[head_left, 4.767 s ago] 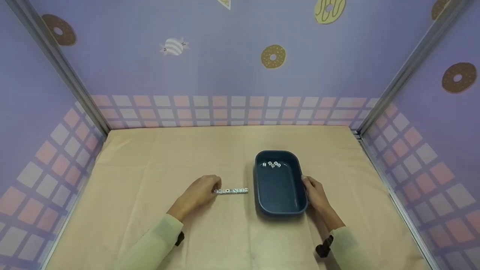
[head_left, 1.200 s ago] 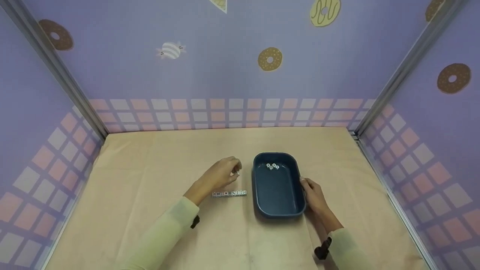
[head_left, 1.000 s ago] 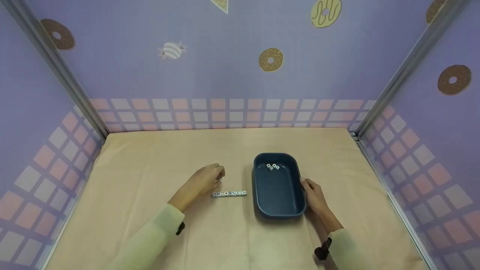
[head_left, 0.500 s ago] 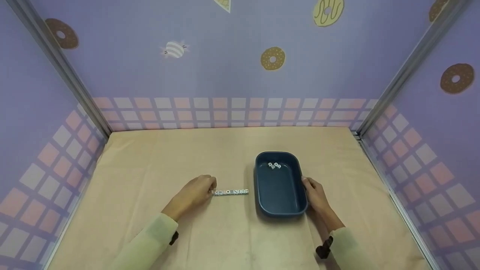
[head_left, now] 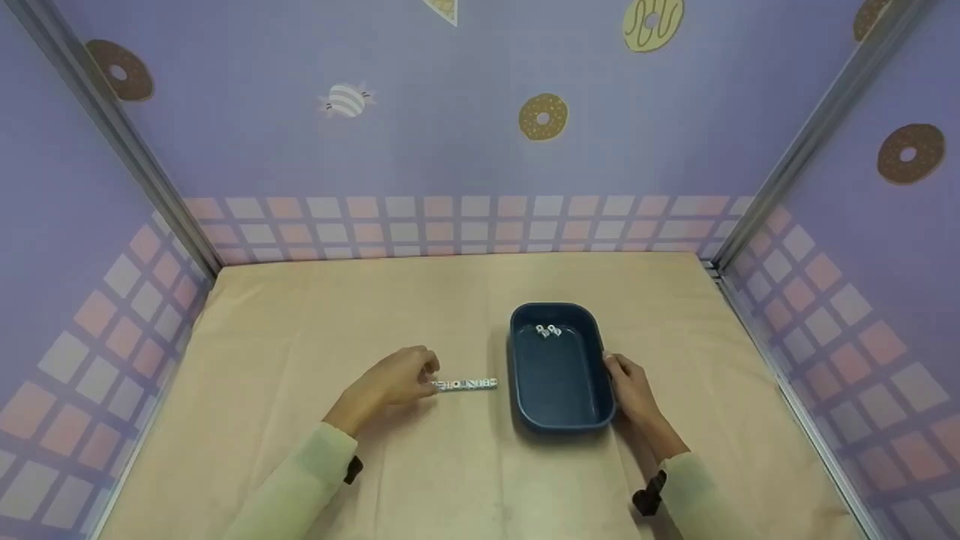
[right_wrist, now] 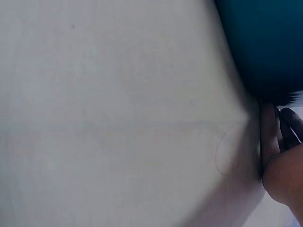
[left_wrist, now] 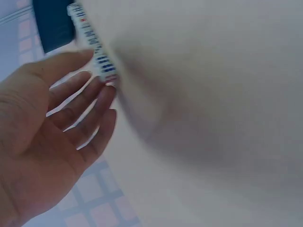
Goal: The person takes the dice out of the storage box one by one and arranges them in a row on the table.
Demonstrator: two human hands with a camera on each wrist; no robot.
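A straight row of small white dice (head_left: 469, 384) lies on the cloth left of the blue rectangular tray (head_left: 562, 397). My left hand (head_left: 391, 381) is at the row's left end, thumb and fingers apart. In the left wrist view, the fingers of my left hand (left_wrist: 52, 118) are loosely spread, with fingertips close to or touching the end dice (left_wrist: 106, 71). Several loose dice (head_left: 548, 331) sit inside the tray at its far end. My right hand (head_left: 634, 390) holds the tray's right side, thumb at the rim; in the right wrist view its fingers (right_wrist: 270, 132) are against the outer wall.
A beige cloth (head_left: 300, 322) covers the table. Purple patterned walls (head_left: 450, 150) stand behind it and on both sides, with metal posts (head_left: 810, 142) at the back corners. Dark wrist straps (head_left: 649, 493) show at both sleeves.
My left hand pinched one die near the tray, carried it left to the row's left end, and has since spread its fingers. Fewer dice lie in the tray. The right hand stays put.
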